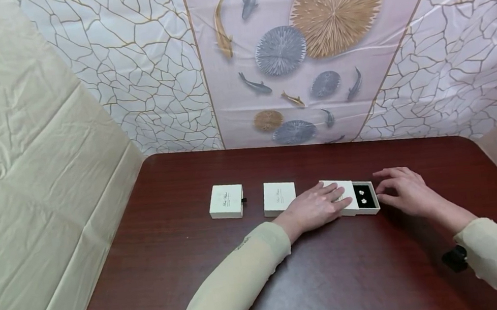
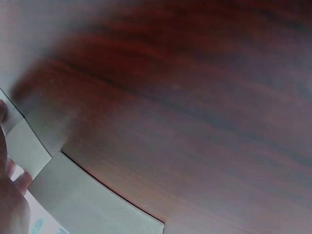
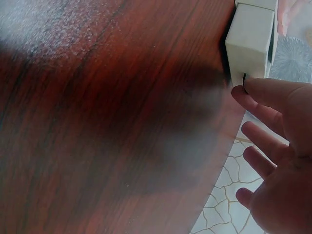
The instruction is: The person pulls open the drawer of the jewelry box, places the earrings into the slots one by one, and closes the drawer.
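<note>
In the head view, a white drawer-style jewelry box (image 1: 351, 206) lies on the table, its drawer (image 1: 374, 197) slid partly out to the right. A pair of pale, flower-like earrings (image 1: 363, 197) sits on the drawer's black lining. My left hand (image 1: 318, 206) rests across the box's sleeve, fingers spread over its top. At the drawer's right end, my right hand (image 1: 404, 189) pinches a short black ribbon tab (image 3: 244, 83) between thumb and index finger; the other fingers are apart, as the right wrist view shows.
Two more white boxes stand to the left: a middle one (image 1: 279, 196) by my left wrist, and a far-left one (image 1: 226, 201) with a black tab on its right side. A patterned cloth (image 1: 166, 82) hangs behind the dark red table (image 1: 336, 278).
</note>
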Tool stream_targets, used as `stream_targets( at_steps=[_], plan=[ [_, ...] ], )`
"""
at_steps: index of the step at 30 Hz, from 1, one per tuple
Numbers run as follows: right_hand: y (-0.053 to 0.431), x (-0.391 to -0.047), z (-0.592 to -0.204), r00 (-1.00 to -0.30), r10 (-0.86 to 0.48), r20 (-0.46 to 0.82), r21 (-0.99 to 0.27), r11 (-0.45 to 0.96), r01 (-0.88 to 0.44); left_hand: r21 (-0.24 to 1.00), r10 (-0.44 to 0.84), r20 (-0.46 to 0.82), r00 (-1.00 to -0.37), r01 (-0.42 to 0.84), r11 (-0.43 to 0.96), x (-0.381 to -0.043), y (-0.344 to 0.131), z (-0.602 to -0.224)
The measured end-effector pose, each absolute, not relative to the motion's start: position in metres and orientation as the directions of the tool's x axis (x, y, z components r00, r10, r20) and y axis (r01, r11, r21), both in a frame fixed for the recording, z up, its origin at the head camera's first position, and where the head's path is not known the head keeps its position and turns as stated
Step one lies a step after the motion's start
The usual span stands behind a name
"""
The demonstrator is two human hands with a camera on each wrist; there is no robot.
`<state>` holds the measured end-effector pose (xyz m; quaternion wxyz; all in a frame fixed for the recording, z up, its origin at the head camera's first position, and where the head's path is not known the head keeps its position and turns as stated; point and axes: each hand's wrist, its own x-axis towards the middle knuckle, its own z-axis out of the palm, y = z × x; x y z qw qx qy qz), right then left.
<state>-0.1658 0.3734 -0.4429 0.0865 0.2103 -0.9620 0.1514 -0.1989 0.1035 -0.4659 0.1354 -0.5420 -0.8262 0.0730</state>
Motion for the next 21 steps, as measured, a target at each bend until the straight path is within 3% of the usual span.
stream_targets(
  at_steps=[21],
  plan=[
    [0.3683,-0.1678,-0.4444,-0.888,-0.389,0.245,-0.270,0.852,-0.448,-0.275,0.916,0.150,-0.373,0.874,0.401,-0.1981,0.1035,-0.4658]
  ],
)
